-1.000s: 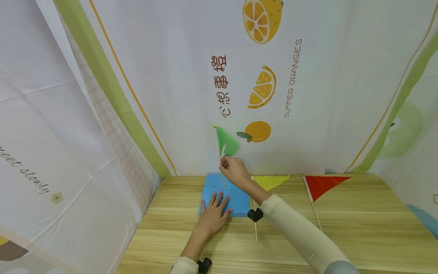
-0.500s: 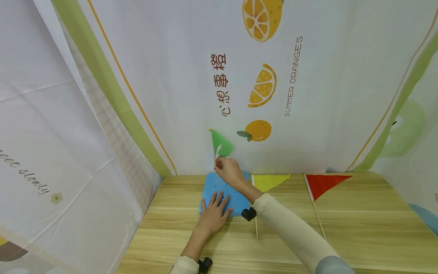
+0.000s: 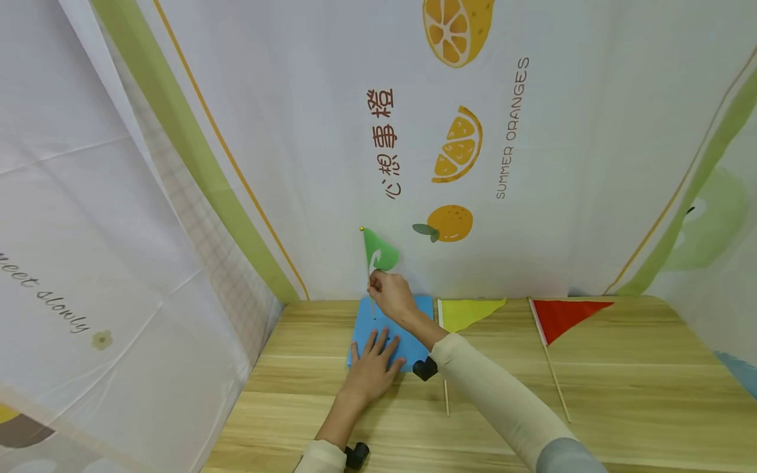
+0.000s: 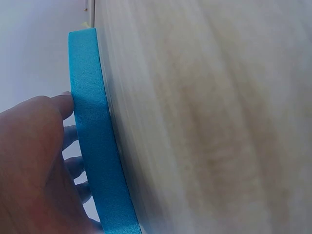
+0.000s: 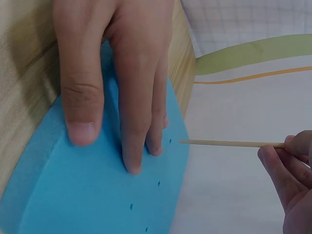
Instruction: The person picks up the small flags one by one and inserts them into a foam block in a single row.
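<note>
A blue foam block [image 3: 362, 318] with small holes in its top lies on the table. My left hand [image 3: 369, 374] presses flat on its near part, fingers spread; the left wrist view shows the thumb and fingertips on the block [image 4: 95, 122]. Above the far part, my right hand [image 3: 393, 295] pinches the thin wooden stick of a green pennant flag [image 3: 383, 253], which stands nearly upright with a gold bead on top. In the right wrist view the lower tip of the stick [image 5: 219, 143] points at the block, close to one hole [image 5: 170, 141].
A yellow pennant flag [image 3: 467, 314] lies right of the block, partly under the right forearm. Farther right lies a red pennant flag [image 3: 564, 318]. A printed white curtain [image 3: 307, 164] hangs behind the wooden table [image 3: 491, 414].
My right hand has moved left and slightly down with the green flag, bringing the stick's tip to the block's far left part. My left hand stays on the block.
</note>
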Tool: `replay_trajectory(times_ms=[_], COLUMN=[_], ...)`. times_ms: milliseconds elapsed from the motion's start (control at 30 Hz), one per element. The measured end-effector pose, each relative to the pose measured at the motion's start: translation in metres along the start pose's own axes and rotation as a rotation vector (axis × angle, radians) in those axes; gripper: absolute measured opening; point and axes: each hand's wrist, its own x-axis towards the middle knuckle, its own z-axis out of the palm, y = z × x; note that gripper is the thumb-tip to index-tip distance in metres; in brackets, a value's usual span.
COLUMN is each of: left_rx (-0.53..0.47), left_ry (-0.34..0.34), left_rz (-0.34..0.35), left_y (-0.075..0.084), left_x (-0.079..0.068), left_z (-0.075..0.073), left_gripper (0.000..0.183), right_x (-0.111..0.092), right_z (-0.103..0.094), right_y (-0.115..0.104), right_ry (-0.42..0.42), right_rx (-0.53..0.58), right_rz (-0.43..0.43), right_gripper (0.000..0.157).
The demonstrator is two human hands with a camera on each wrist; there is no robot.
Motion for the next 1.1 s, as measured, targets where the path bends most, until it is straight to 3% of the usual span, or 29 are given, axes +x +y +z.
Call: replay_trajectory(times_ms=[700, 1100], left_rx=[0.018, 0.012], left_ry=[0.0, 0.002], left_rz=[0.006, 0.004], left_y=[0.001, 0.001], left_x=[-0.003, -0.002], left_z=[-0.001, -0.001], left_gripper=[0.06, 0.059], right_x=[-0.001, -0.002], right_z=[0.009, 0.014], right_y=[0.011, 0.01], right_ry=[0.014, -0.012], right_rx=[0.036, -0.024], right_rz=[0.045, 0.026], right_gripper=[0.007, 0.007])
